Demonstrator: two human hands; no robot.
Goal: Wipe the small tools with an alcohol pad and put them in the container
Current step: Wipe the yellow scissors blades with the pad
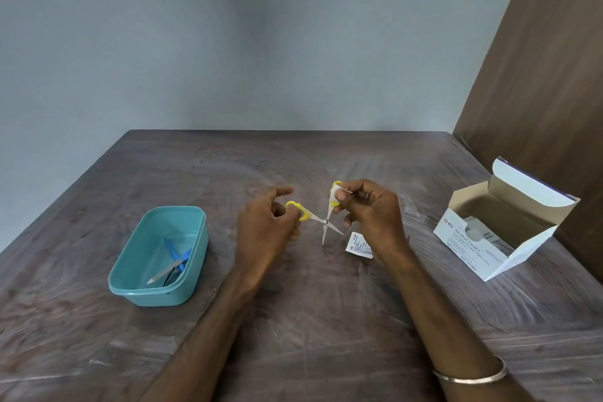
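My right hand [368,215] pinches a white alcohol pad [333,196] between thumb and curled fingers, and the pad is wrapped around one arm of the small scissors [321,217], just below its yellow handle loop. My left hand [266,225] grips the other yellow handle loop; its lower fingers are curled round the loop, while the index finger and thumb extend loosely toward the far edge of the table [326,320]. The scissors are held open above the middle of the table: the two arms cross at the metal pivot, and the two blade tips point down toward the near edge. I cannot tell whether the tips touch the surface.

A torn pad wrapper [359,246] lies flat on the table just beside my right wrist, partly covered by it. A metal bangle [470,372] sits on my right forearm near the near edge.

The teal container [160,256] stands toward the left edge, well apart from my hands. Inside it lie a blue-handled tool [173,250] and a metal tool [164,274], overlapping; their exact type is not clear.

An open box of alcohol swabs [499,235] stands near the right edge, flap raised, with packets visible inside.
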